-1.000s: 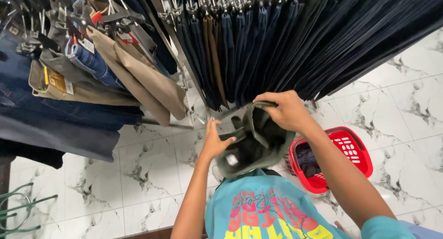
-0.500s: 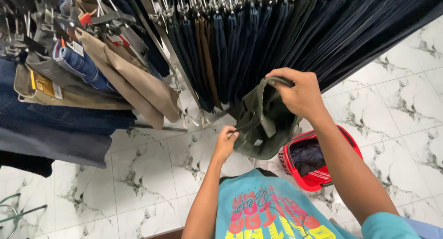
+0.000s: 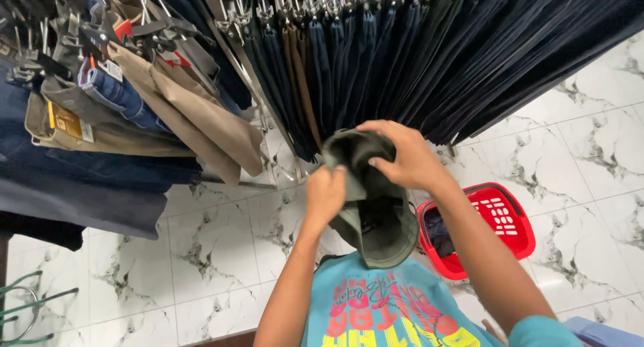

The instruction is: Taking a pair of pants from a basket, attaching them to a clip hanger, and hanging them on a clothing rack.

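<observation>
- While both hands meet at the middle of the frame, they hold up an olive-green garment (image 3: 376, 219), bunched and folded, in front of the hanging clothes.
- The left hand (image 3: 327, 195) is closed on the garment's left edge, fingers curled into the cloth.
- The right hand (image 3: 402, 156) grips the top of the garment from above, fingers (image 3: 382, 164) pinched shut on a fold.
- The garment's lower part hangs down as a rounded flap, just above a teal printed shirt (image 3: 389, 307) at the bottom centre of the frame.
- Behind the hands, across the upper centre and upper right, a row of dark navy trousers (image 3: 429, 59) hangs close-packed on clips.
- In the upper left, khaki trousers (image 3: 201, 126) and blue jeans (image 3: 121, 95) hang from another rack.
- A red plastic basket (image 3: 503, 219) sits on the white marbled floor (image 3: 215, 253) at the right of centre, just beside the right forearm, with dark cloth inside it.
</observation>
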